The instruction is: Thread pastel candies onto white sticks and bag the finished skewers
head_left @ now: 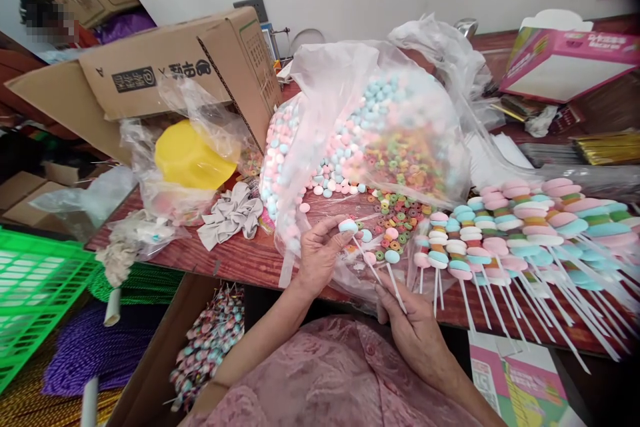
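Note:
My left hand (320,257) pinches a small white-and-blue candy (348,225) between thumb and fingertips, at the upper end of a thin white stick (367,260). Lower down, my right hand (413,317) is closed around white sticks; one of them (397,287) reaches up to a blue candy (393,256). Loose pink and blue candies and ring-shaped pieces (395,210) lie just beyond my fingers. To the right of my hands, many finished-looking candy skewers (470,247) are laid in overlapping rows, sticks pointing toward me.
A large clear plastic bag (330,73) of candies and rings spreads across the table (170,240). Left of it are a cardboard box (175,60), a yellow bowl-like item (193,157) and a grey cloth (233,213). A green basket (45,287) stands low left. A pink carton (570,57) sits back right.

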{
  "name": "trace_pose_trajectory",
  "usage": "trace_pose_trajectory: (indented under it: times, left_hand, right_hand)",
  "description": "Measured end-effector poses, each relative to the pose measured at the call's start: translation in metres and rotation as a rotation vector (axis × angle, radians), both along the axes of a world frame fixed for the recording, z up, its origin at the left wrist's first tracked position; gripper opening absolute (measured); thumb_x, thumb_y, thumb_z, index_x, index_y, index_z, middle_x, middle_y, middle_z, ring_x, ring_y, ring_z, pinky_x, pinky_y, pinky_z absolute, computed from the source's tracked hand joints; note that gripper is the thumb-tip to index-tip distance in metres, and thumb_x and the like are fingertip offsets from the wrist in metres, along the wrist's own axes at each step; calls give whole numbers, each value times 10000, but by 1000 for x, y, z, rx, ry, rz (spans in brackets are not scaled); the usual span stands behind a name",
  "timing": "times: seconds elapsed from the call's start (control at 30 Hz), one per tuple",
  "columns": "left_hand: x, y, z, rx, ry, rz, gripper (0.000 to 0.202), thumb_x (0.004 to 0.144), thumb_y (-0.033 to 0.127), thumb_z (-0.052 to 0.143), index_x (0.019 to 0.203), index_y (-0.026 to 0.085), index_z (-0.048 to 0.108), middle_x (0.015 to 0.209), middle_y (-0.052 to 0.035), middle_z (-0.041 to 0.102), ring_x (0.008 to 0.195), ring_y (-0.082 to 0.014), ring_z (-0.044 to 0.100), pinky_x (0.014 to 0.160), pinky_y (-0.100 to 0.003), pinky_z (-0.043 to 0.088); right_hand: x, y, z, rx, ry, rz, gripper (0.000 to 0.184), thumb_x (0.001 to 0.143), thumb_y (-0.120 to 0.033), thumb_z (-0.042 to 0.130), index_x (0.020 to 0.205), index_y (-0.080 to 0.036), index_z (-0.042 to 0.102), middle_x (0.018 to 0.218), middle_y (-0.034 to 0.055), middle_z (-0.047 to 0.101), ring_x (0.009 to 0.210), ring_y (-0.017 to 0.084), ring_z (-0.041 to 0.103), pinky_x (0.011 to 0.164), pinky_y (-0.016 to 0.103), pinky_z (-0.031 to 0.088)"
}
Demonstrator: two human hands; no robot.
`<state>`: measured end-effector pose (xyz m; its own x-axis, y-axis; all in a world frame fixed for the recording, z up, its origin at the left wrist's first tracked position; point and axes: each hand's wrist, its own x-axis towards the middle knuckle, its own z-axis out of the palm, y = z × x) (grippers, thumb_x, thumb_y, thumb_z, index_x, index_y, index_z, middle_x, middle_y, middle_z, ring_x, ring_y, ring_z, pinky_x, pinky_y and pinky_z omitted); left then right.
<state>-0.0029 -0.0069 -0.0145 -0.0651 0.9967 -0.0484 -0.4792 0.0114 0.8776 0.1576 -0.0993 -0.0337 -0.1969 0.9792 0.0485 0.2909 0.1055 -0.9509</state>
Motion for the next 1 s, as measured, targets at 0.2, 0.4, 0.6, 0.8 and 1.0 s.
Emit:
trace_pose_trajectory:
  times: [0.2,0.4,0.6,0.8,1.0]
  left_hand:
    - [-10,0,-7,405,521,139,178,771,208,772,948,199,772,910,-46,767,843,-153,706,778,-269,582]
    - [-8,-2,-8,600,725,130,201,841,161,703,1028,219,751,961,-51,769,889,-158,718,823,-296,590]
    - [-1,0,-8,696,713,3,277,840,105,693,1074,245,744,1012,-46,761,951,-150,709,861,-279,574]
    - [17,-15,-8,646,688,-165,180,862,183,688,1028,216,750,960,-63,758,903,-165,713,834,-298,583]
    - [25,-19,-8,602,755,-273,280,920,246,612,1189,207,681,1033,-79,755,931,-171,711,858,-317,579]
  right_hand:
    - [-4,2,1,65,-3,-27,361,1009,-226,408,1292,-248,631,595,-52,449,523,108,414,530,216,382]
    - [-7,4,4,16,6,-48,394,1000,-221,387,1306,-228,634,589,-45,414,508,109,376,485,215,347]
    - [-4,3,-2,-63,85,-94,376,990,-250,412,1282,-208,645,572,-51,387,506,110,352,466,211,336]
    - [4,6,-5,-47,136,-184,284,983,-322,455,948,-176,696,544,-55,408,492,104,378,479,220,348]
    - [26,13,9,2,149,-393,325,924,-363,544,652,-186,548,510,-54,418,460,91,369,444,215,318]
